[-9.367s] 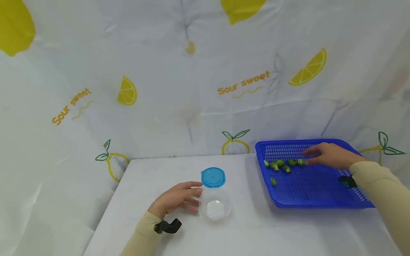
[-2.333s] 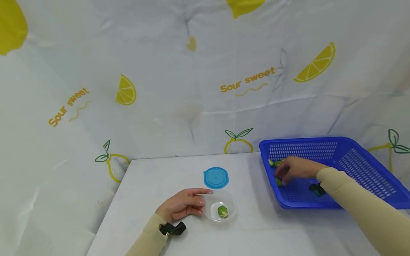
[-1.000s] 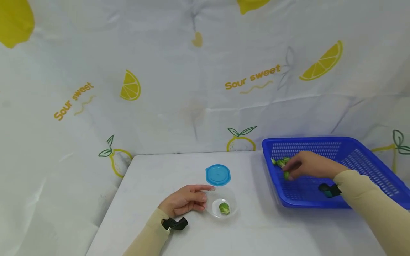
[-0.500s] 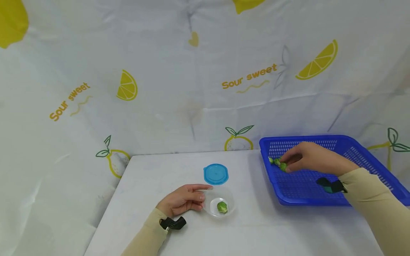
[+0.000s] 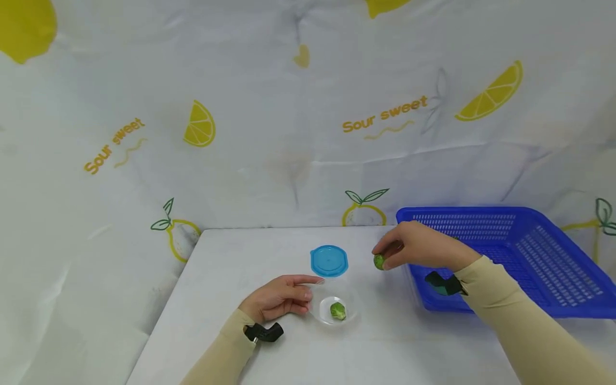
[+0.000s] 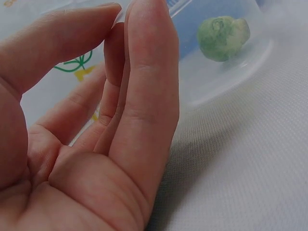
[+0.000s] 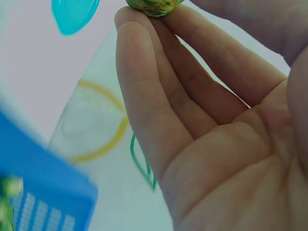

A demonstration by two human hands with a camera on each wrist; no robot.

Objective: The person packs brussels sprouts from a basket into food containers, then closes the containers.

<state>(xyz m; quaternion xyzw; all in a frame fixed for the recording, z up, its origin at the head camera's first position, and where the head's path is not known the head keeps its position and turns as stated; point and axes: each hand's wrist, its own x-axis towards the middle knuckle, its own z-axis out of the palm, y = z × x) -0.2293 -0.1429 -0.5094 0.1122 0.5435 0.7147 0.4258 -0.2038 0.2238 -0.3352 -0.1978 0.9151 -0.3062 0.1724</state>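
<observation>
My right hand [image 5: 423,246] pinches a Brussels sprout [image 5: 378,261] between thumb and fingertips, just outside the left rim of a blue basket [image 5: 553,307]. The right wrist view shows the lower part of that held sprout [image 7: 155,6] at the fingertips. A clear plastic bowl [image 5: 353,313] stands on the white table, and one sprout [image 5: 338,310] lies in it. My left hand [image 5: 281,298] grips the bowl's left rim with thumb and fingers. Through the bowl's wall, its sprout [image 6: 223,39] shows in the left wrist view.
Behind the bowl a blue lid [image 5: 329,261] lies flat on the white table [image 5: 250,256]. The basket fills the table's right side; more sprouts [image 7: 6,204] lie in it, largely hidden by my right hand in the head view. A lemon-print cloth [image 5: 260,176] hangs behind.
My right hand has picked a sprout from the basket and carried it left past the rim. Since the oldest frame, one sprout has come into the bowl and my left hand has gripped its rim.
</observation>
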